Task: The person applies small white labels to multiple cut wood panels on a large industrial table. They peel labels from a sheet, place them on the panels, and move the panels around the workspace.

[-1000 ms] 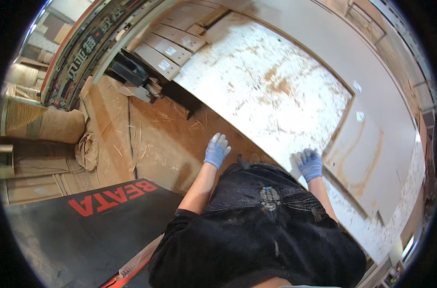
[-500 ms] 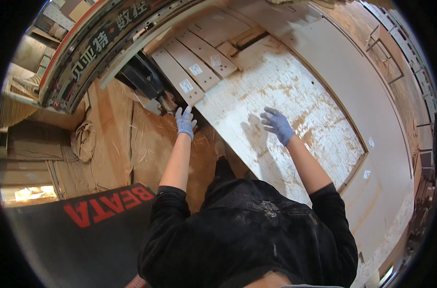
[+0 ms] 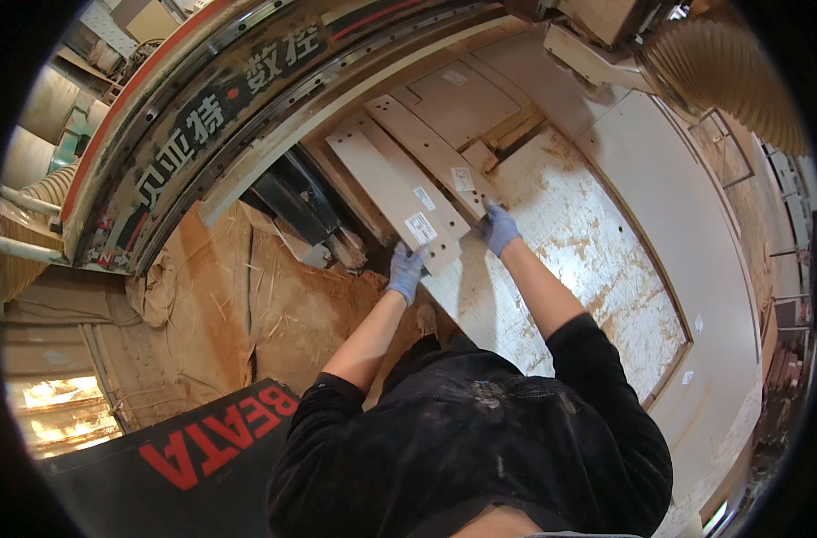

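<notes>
Gray-blue gloves cover both of my hands. My left hand point(image 3: 407, 271) is closed on the near left corner of a long beige board point(image 3: 393, 183) with white labels and drilled holes. Two labels lie close together there; whether two boards overlap or lie edge to edge I cannot tell. My right hand point(image 3: 499, 229) is closed at the near end of another narrow beige board point(image 3: 434, 151), which has its own label; its fingertips are partly hidden. Both boards lie on a whitish, dust-streaked machine bed point(image 3: 561, 260).
A machine gantry beam point(image 3: 234, 112) arches over the far left. Larger cut panels point(image 3: 467, 103) lie farther back, and a wide beige sheet point(image 3: 686, 242) spans the right. A ribbed hose point(image 3: 722, 81) hangs at top right. Near left stands a black panel with red lettering point(image 3: 157, 475).
Both hands have moved forward onto the boards from the air. The left-hand boards have shifted closer together and away from the bed's left edge. The hose has come into view.
</notes>
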`<state>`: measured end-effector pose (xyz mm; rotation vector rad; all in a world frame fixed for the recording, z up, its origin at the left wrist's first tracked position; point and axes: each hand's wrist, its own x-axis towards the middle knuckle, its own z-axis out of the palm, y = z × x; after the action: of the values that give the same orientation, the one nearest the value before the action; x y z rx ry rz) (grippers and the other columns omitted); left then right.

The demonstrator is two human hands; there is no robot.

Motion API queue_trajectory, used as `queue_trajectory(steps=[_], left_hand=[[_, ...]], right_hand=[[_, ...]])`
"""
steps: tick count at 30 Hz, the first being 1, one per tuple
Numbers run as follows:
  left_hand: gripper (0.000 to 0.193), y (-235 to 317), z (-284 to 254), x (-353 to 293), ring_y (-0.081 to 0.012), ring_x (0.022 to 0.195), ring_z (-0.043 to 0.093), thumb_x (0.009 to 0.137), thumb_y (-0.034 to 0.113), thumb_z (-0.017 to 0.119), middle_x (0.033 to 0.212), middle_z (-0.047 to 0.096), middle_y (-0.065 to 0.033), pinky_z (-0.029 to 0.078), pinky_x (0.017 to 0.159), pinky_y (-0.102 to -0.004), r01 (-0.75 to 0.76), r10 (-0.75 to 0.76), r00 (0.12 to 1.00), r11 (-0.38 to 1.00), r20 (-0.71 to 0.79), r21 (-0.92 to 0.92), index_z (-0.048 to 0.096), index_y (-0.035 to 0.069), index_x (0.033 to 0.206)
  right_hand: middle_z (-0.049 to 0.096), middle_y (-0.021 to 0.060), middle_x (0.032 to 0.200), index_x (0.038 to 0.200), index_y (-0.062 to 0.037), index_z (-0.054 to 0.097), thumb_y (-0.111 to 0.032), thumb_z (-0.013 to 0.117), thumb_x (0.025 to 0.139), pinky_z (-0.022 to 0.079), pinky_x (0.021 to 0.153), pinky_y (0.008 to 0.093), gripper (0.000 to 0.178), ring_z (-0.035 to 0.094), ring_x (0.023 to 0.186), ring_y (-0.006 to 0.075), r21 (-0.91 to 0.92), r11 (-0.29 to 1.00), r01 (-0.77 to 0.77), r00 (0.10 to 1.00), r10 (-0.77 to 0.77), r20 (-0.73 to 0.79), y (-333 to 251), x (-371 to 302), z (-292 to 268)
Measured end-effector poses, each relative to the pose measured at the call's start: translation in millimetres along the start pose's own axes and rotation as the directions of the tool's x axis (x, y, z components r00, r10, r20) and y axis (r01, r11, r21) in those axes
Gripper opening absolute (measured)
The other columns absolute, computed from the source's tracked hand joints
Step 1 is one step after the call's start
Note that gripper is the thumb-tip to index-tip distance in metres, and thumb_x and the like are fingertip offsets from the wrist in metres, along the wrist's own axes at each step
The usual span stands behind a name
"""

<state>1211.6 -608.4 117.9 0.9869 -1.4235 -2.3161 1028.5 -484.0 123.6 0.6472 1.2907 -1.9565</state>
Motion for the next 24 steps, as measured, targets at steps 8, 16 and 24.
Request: queue_trajectory(steps=[8, 16, 24], left_hand=[[0.052, 19.2, 16.9, 36.0, -0.0238, 0.099, 0.053, 0.076, 0.038, 0.062, 0.111, 0.053, -0.0083, 0.048, 0.080, -0.0387, 0.310, -0.307, 0.949, 0.868, 0.072, -0.389, 0.045, 0.011, 0.118], [0.070, 36.9, 16.1, 28.8, -0.0272, 0.100, 0.052, 0.077, 0.064, 0.044, 0.110, 0.052, -0.0097, 0.046, 0.083, -0.0420, 0.281, -0.253, 0.959, 0.771, 0.131, -0.571, 0.044, 0.009, 0.121], [0.041, 20.8, 4.7, 42.6, -0.0203, 0.092, 0.056, 0.081, 0.031, 0.060, 0.101, 0.055, -0.0066, 0.050, 0.075, -0.0362, 0.216, -0.202, 0.976, 0.928, 0.078, -0.305, 0.048, 0.010, 0.114]], right_hand=[[0.061, 0.0030, 0.092, 0.107, -0.0096, 0.051, -0.022, 0.071, 0.073, 0.049, 0.063, 0.0297, 0.042, 0.060, 0.078, 0.0157, 0.006, 0.982, 0.188, 0.948, -0.183, 0.262, -2.7, -81.5, -12.1], [0.062, 0.0114, 0.078, 0.092, -0.0008, 0.061, -0.046, 0.058, 0.080, 0.050, 0.062, 0.0314, 0.047, 0.061, 0.067, 0.0173, -0.783, 0.538, 0.312, 0.921, 0.033, 0.389, -10.6, -101.1, -8.8], [0.046, 0.0122, 0.126, 0.117, -0.0118, 0.051, -0.038, 0.058, 0.077, 0.034, 0.096, 0.0380, 0.048, 0.041, 0.118, 0.0271, -0.906, -0.297, 0.301, 0.754, -0.508, 0.416, -92.9, -8.8, 80.8]])
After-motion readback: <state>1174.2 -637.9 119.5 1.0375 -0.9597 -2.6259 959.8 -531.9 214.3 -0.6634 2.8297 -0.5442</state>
